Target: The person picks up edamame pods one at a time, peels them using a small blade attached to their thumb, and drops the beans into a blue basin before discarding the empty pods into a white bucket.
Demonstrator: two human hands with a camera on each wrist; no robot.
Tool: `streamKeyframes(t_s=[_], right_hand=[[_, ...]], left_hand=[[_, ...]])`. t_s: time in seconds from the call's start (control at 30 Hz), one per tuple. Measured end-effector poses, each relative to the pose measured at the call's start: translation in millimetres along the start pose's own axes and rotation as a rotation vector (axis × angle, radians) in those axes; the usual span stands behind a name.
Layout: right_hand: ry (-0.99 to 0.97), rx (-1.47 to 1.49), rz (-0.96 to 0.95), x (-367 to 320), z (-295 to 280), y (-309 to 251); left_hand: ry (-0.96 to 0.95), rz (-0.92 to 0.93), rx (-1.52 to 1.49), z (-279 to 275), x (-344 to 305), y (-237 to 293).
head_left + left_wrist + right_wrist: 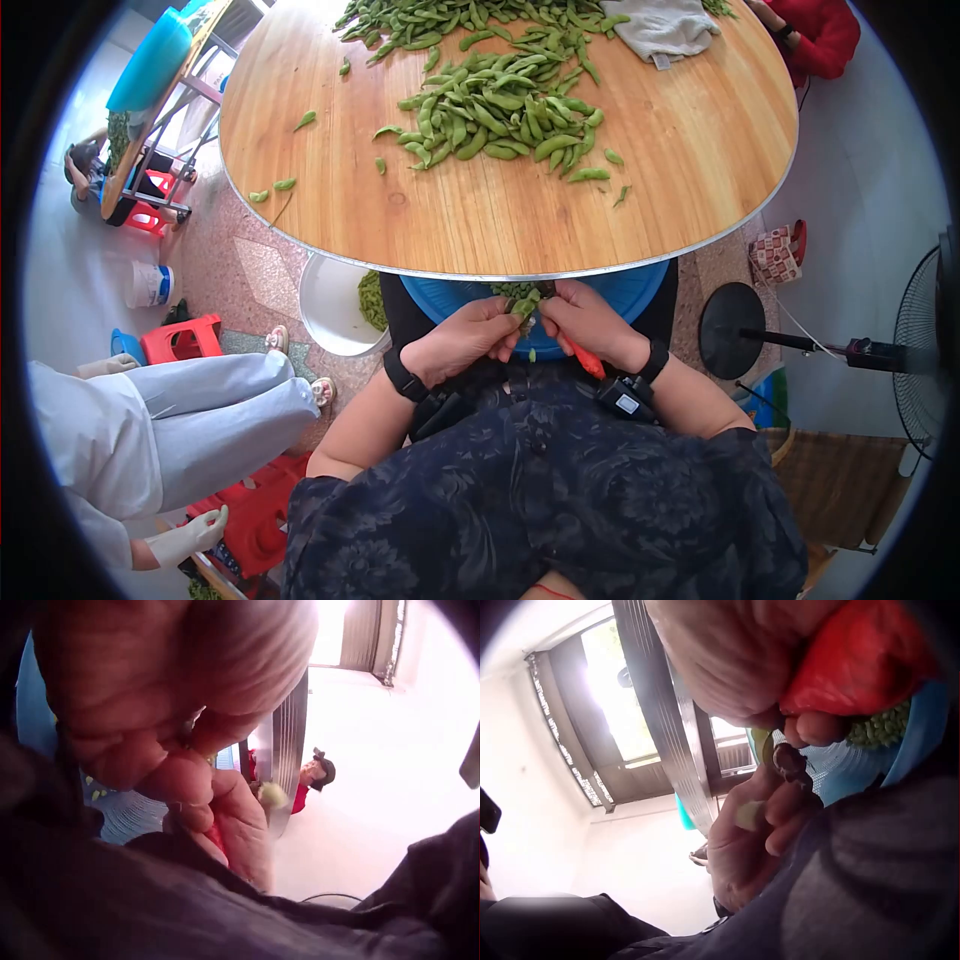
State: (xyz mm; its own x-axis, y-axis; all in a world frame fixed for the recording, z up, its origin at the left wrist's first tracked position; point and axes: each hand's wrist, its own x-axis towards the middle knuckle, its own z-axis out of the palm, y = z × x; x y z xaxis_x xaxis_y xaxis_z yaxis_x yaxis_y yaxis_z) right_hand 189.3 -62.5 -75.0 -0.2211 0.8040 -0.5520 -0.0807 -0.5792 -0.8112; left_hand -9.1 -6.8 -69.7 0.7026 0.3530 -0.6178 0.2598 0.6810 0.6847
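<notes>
Both hands meet over a blue basin [440,292] at the table's near edge. Thumb and fingers of my left hand [468,338] pinch a green soybean pod [524,306]. My right hand [588,322] meets it from the other side, fingertips at the pod. Curled right fingers also hold a smooth red thing [855,660] against the palm; I cannot tell its kind. A blurred pale green bit [750,815] shows beside the left fingers in the right wrist view. Shelled green beans [881,727] lie in the basin.
A pile of pods [490,115] covers part of the round wooden table [340,190], with a grey cloth [660,30] behind. A white bowl [325,325] stands left, a fan [915,355] right. A person in light trousers [220,420] is at left.
</notes>
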Motion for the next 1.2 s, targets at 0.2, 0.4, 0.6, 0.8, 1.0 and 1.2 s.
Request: streamKeyframes(t_s=[0.2, 0.4, 0.6, 0.8, 1.0, 1.2], right_hand=[[0.064, -0.340, -0.256, 0, -4, -13], [0.472, -0.883, -0.923, 44, -32, 36], [-0.023, -0.207, -0.104, 2, -14, -13], [0.086, -0.477, -0.498, -2, -10, -13], [0.180, -0.425, -0.176, -21, -18, -20], [0.098, -0.826, -0.419, -47, -11, -37]], left_hand=[[0.044, 0.069, 0.372, 4, 5, 9], [0.179, 0.092, 0.417, 6, 5, 14], [0.166, 0.205, 0.564, 5, 15, 7], [0.160, 0.602, 0.681, -11, 55, -22], [0.272, 0.702, 0.959, -12, 41, -11], [0.002, 0.478, 0.718, -6, 1, 1]])
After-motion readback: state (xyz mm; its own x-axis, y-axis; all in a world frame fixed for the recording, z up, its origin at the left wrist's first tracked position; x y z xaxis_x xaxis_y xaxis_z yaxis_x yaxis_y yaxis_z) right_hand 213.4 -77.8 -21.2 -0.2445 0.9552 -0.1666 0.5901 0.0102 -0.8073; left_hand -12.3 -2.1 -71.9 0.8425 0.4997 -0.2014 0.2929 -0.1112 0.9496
